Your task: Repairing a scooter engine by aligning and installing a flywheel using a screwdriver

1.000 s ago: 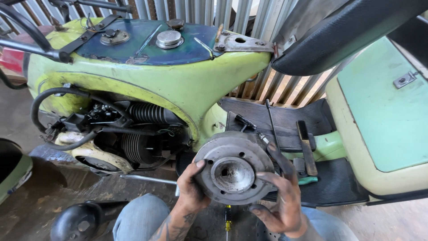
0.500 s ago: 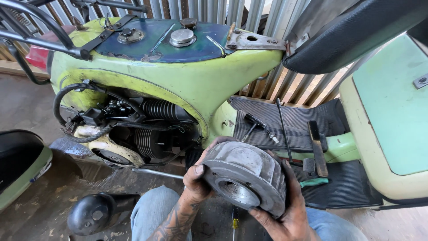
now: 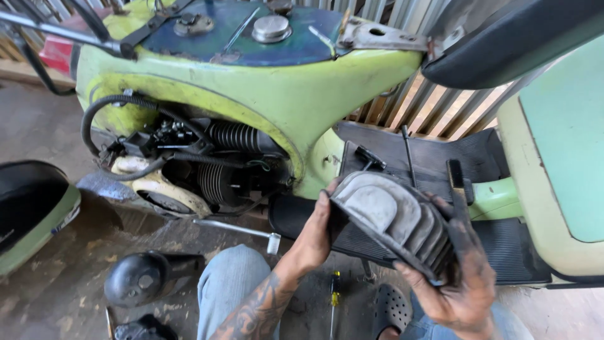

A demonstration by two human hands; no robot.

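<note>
I hold a grey finned metal engine part [image 3: 390, 217] in both hands in front of a light green scooter [image 3: 270, 88]. My left hand [image 3: 314, 236] grips its left edge. My right hand [image 3: 462, 277] supports it from below and on the right. The part is turned so its rounded, ribbed back faces me. Left of it, the scooter's open side shows the exposed engine [image 3: 201, 164] with black cooling fins, hoses and cables.
A black rubber floor mat [image 3: 503, 239] covers the scooter's footboard with a few tools lying on it. A screwdriver [image 3: 333, 302] lies on the ground between my knees. A black rounded cover [image 3: 145, 277] and a green side panel [image 3: 31, 214] rest on the floor at left.
I have turned the part over in my hands: its hollow open face showed first, now its ribbed back faces me. The view has drifted right and closer.
</note>
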